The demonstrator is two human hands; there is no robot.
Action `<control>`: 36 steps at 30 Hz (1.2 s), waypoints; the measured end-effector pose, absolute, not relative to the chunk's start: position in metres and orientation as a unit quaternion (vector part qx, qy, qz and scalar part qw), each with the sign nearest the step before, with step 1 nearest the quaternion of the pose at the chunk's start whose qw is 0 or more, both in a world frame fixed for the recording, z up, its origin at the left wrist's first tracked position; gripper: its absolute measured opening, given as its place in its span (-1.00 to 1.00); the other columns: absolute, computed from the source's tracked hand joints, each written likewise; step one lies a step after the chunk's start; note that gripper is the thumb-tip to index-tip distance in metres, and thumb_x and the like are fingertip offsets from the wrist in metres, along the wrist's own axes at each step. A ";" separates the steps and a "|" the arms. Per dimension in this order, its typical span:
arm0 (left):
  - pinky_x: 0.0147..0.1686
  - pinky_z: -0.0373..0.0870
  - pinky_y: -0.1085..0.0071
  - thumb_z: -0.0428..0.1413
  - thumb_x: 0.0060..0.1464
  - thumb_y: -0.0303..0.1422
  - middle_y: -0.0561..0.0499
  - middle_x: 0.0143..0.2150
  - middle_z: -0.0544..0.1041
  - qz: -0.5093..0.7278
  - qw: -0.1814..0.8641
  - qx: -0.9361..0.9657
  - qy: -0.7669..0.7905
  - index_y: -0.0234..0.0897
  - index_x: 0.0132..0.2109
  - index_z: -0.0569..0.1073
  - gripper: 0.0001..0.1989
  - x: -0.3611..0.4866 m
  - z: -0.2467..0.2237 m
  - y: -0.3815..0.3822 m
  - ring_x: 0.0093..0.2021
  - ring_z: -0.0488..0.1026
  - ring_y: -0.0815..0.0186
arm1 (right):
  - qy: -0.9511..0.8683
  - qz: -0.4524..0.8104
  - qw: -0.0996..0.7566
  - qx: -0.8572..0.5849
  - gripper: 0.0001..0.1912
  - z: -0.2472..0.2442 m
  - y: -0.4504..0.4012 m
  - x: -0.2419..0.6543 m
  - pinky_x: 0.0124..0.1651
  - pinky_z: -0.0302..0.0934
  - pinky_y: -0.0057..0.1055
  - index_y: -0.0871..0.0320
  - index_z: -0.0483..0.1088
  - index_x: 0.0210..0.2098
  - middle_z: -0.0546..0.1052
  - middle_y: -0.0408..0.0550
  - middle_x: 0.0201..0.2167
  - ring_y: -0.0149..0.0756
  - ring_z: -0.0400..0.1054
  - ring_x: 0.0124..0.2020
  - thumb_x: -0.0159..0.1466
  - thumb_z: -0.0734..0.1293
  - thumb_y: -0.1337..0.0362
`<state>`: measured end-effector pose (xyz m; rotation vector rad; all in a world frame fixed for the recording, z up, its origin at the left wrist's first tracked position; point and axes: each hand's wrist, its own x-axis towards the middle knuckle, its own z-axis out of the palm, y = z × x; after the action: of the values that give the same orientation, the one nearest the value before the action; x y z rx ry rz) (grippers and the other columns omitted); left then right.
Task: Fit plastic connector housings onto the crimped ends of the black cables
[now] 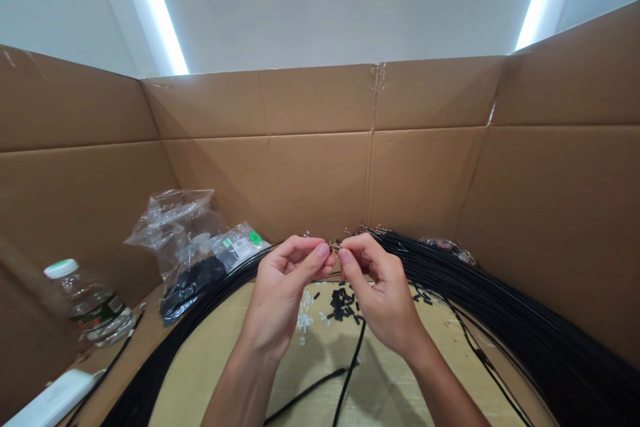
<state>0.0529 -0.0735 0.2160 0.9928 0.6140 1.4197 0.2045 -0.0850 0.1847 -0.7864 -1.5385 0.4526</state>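
My left hand [295, 280] and my right hand [377, 280] meet fingertip to fingertip above the table's middle. Both are closed in a pinch on a small metallic piece [334, 246], dark in places, which bridges the gap between them; its exact kind is too small to tell. A black cable [353, 367] passes out of sight beneath my right hand, and whether it joins the pinched piece is hidden. Another black cable [305, 395] crosses the board below. Short black sleeves [343, 303] and small white plastic pieces [303, 317] lie in loose piles under my hands.
A thick bundle of black cables [500, 300] with bare ends curves around the board on the right, and more cables [200, 313] on the left. Clear plastic bags [187, 267], a water bottle [103, 310] and a white box [57, 400] stand left. Cardboard walls [270, 173] enclose everything.
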 end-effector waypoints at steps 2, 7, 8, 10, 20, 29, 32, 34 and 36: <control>-0.30 0.63 0.68 0.72 -0.35 -0.23 0.04 -0.40 0.73 0.616 0.607 0.427 0.266 -0.29 -0.35 0.75 -0.56 0.053 0.217 -0.073 -0.40 0.67 0.46 | -0.675 0.180 0.627 -0.345 -0.79 0.184 -0.085 0.204 -0.32 0.25 -0.40 0.08 0.48 -0.18 0.48 -0.18 -0.39 -0.35 0.36 -0.41 0.59 0.30 0.20; -0.31 0.64 0.66 0.72 -0.38 -0.22 0.05 -0.42 0.72 0.618 0.610 0.417 0.267 -0.30 -0.37 0.74 -0.55 0.053 0.217 -0.074 -0.42 0.67 0.45 | -0.679 0.133 0.633 -0.347 -0.82 0.181 -0.084 0.204 -0.28 0.28 -0.38 0.08 0.50 -0.17 0.55 -0.14 -0.34 -0.33 0.41 -0.37 0.58 0.32 0.25; -0.31 0.64 0.66 0.72 -0.38 -0.22 0.05 -0.42 0.72 0.619 0.611 0.415 0.267 -0.30 -0.37 0.74 -0.55 0.053 0.218 -0.074 -0.42 0.67 0.46 | -0.680 0.124 0.634 -0.346 -0.83 0.180 -0.084 0.203 -0.26 0.30 -0.37 0.08 0.51 -0.17 0.57 -0.13 -0.33 -0.32 0.43 -0.35 0.58 0.33 0.25; -0.31 0.63 0.66 0.72 -0.40 -0.21 0.05 -0.42 0.72 0.619 0.612 0.412 0.269 -0.31 -0.37 0.74 -0.54 0.053 0.218 -0.075 -0.42 0.66 0.46 | -0.682 0.111 0.636 -0.344 -0.84 0.180 -0.083 0.203 -0.24 0.33 -0.37 0.08 0.52 -0.16 0.60 -0.12 -0.30 -0.31 0.46 -0.33 0.57 0.33 0.26; -0.35 0.61 0.66 0.72 -0.41 -0.20 0.05 -0.46 0.69 0.612 0.619 0.411 0.270 -0.31 -0.39 0.72 -0.53 0.051 0.219 -0.075 -0.46 0.63 0.47 | -0.703 0.069 0.626 -0.330 -0.85 0.180 -0.083 0.203 -0.25 0.36 -0.37 0.07 0.52 -0.15 0.61 -0.11 -0.30 -0.31 0.49 -0.34 0.56 0.33 0.31; -0.36 0.60 0.63 0.70 -0.34 -0.16 0.03 -0.46 0.68 0.612 0.604 0.430 0.276 -0.32 -0.38 0.73 -0.54 0.053 0.218 -0.074 -0.45 0.61 0.45 | -0.710 0.042 0.625 -0.320 -0.85 0.180 -0.084 0.204 -0.25 0.34 -0.37 0.06 0.51 -0.16 0.59 -0.12 -0.32 -0.32 0.47 -0.35 0.55 0.33 0.37; -0.36 0.59 0.65 0.70 -0.32 -0.14 0.04 -0.46 0.67 0.609 0.601 0.437 0.278 -0.32 -0.37 0.73 -0.54 0.052 0.218 -0.074 -0.45 0.60 0.46 | -0.712 0.049 0.623 -0.321 -0.85 0.180 -0.085 0.205 -0.25 0.32 -0.37 0.06 0.52 -0.17 0.58 -0.14 -0.33 -0.33 0.46 -0.35 0.54 0.34 0.36; -0.36 0.59 0.65 0.70 -0.30 -0.13 0.04 -0.46 0.67 0.606 0.599 0.442 0.279 -0.32 -0.37 0.73 -0.54 0.051 0.217 -0.074 -0.45 0.59 0.47 | -0.710 0.063 0.621 -0.326 -0.85 0.180 -0.085 0.205 -0.25 0.33 -0.38 0.06 0.52 -0.17 0.59 -0.14 -0.32 -0.33 0.46 -0.35 0.54 0.34 0.35; -0.37 0.58 0.66 0.69 -0.28 -0.12 0.04 -0.46 0.66 0.602 0.598 0.448 0.281 -0.33 -0.37 0.73 -0.54 0.050 0.217 -0.074 -0.45 0.58 0.47 | -0.705 0.082 0.620 -0.336 -0.85 0.180 -0.085 0.204 -0.25 0.34 -0.37 0.07 0.51 -0.17 0.60 -0.13 -0.32 -0.33 0.47 -0.35 0.55 0.33 0.33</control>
<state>0.0501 -0.0742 0.2169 1.0387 0.6520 1.3963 0.2036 -0.0853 0.1803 -0.7719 -1.6208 0.1885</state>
